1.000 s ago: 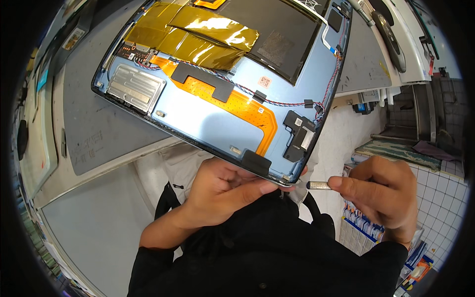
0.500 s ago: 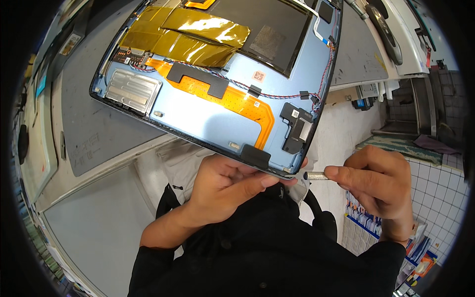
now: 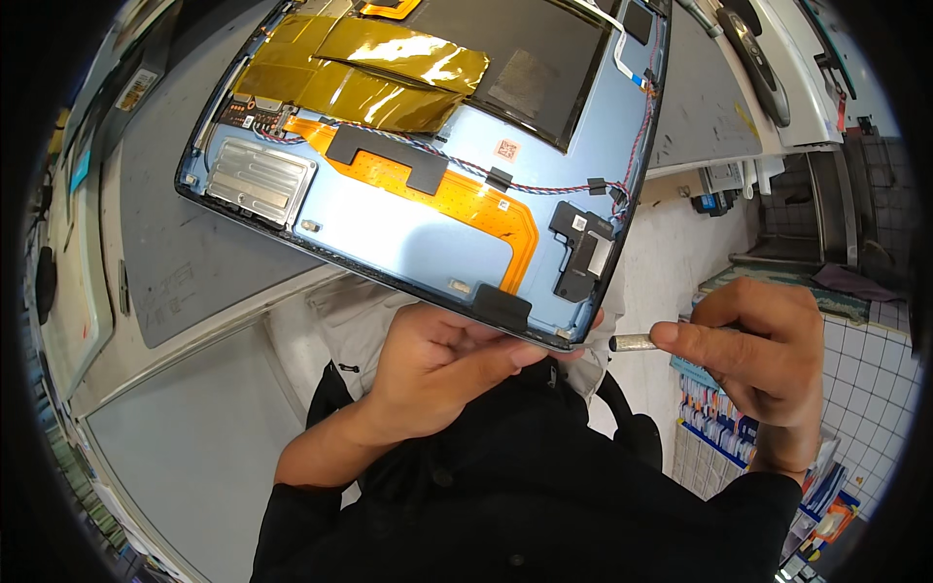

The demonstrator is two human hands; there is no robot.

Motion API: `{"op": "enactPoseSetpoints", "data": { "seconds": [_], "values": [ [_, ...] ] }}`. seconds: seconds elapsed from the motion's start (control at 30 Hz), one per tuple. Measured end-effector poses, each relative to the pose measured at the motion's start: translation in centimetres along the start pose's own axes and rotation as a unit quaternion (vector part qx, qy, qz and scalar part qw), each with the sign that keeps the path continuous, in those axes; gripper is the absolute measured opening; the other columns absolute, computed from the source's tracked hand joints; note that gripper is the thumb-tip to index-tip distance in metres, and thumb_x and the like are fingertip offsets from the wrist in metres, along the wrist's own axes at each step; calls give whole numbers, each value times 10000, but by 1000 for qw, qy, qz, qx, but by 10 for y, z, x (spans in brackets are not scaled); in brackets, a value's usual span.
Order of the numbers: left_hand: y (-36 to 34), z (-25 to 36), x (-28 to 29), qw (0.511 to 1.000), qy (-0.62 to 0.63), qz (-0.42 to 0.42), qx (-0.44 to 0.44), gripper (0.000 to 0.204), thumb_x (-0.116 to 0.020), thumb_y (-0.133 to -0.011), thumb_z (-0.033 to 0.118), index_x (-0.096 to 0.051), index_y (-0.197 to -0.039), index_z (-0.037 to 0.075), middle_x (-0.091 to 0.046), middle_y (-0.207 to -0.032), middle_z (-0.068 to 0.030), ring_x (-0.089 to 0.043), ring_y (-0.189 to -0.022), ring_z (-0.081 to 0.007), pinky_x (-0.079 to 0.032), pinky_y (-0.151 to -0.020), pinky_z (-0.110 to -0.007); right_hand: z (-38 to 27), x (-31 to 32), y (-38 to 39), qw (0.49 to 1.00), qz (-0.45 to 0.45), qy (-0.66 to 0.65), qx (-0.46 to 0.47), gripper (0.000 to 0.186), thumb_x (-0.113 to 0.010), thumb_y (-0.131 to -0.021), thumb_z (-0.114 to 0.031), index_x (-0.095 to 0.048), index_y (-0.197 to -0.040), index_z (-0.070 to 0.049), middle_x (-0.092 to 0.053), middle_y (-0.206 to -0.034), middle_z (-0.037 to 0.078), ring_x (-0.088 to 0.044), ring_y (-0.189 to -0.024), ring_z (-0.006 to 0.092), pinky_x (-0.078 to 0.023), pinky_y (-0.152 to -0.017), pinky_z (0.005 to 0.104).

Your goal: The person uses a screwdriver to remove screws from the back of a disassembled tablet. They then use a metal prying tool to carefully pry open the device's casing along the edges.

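An opened tablet point(image 3: 418, 233) with a light blue inner shell is tilted over the table's front edge. Gold tape, an orange flex cable point(image 3: 457, 204), twisted thin wires and a silver metal module point(image 3: 260, 183) show inside it. My left hand point(image 3: 437, 364) grips the tablet's near corner, thumb on the edge and fingers partly hidden beneath. To the right of that corner, my right hand point(image 3: 753, 355) pinches a short silver rod-like tool point(image 3: 637, 342) with a dark end. A small gap separates the tool's end from the tablet; its far part is hidden in my fingers.
A grey mat point(image 3: 209, 282) covers the table under the tablet. A dark, long-handled tool point(image 3: 753, 63) lies at the far right, next to a white item. Below on the right are stacked packets point(image 3: 714, 413) beside a white grid rack point(image 3: 865, 369).
My right hand has moved slightly right with the silver rod-like tool, widening the gap to the tablet's corner. The left hand and tablet have stayed almost still.
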State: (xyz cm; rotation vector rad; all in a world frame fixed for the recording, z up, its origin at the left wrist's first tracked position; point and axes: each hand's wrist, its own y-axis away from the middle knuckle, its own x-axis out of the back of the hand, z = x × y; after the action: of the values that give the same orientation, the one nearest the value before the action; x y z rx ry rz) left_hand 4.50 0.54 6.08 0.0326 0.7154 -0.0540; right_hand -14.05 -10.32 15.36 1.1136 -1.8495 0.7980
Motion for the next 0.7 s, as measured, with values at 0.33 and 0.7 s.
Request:
{"op": "enactPoseSetpoints", "data": {
  "seconds": [0.33,0.7],
  "values": [
    [6,-11,4,999,19,-25,-28,235,-461,-823,-34,-487,-1052,-80,-522,-1084,-201,-510,-1024,-250,-407,-881,-341,-2,-5,1,1000,-5,-16,0,307,-653,-617,-88,-656,-919,-144,-485,-578,-4,-443,-423,81,-324,-355,209],
    [4,-7,0,1000,5,-8,-20,124,-495,-815,10,-506,-898,-82,-551,-989,-221,-532,-981,-307,-478,-766,-360,-2,-14,7,998,1,-62,-6,305,-646,-632,-72,-647,-934,-113,-493,-602,5,-449,-421,76,-337,-357,212]
  ]
}}
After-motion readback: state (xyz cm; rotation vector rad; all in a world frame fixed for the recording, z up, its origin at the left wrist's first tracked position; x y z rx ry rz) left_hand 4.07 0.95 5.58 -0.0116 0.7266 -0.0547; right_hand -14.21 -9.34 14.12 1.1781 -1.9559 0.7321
